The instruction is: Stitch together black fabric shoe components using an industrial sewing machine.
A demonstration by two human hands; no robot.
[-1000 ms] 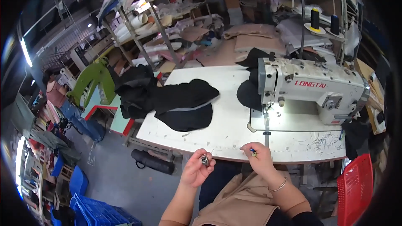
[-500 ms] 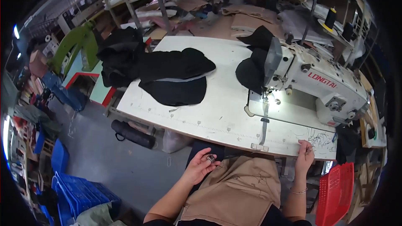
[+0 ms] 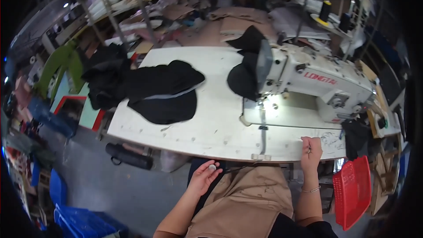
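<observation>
My left hand (image 3: 203,177) is over my lap, just off the table's front edge. Its thumb and fingers pinch a small round metal bobbin (image 3: 212,167). Over the front right of the table, my right hand (image 3: 311,152) is closed, with something small and dark showing at its fingers that is too small to name. Beyond it stands a white sewing machine (image 3: 308,68) with its lamp lit at the needle. Black fabric pieces (image 3: 243,76) lie just left of the machine head.
More black fabric (image 3: 165,90) is piled on the left of the white table (image 3: 211,128). A red plastic basket (image 3: 352,191) is at the right, below table height. Blue crates (image 3: 83,222) stand on the floor at lower left. A black thread cone (image 3: 325,11) sits behind the machine.
The view has shifted, so table and machine appear further left. My right hand has curled more closed and turned, bringing the small dark thing into sight. My left hand still pinches the bobbin.
</observation>
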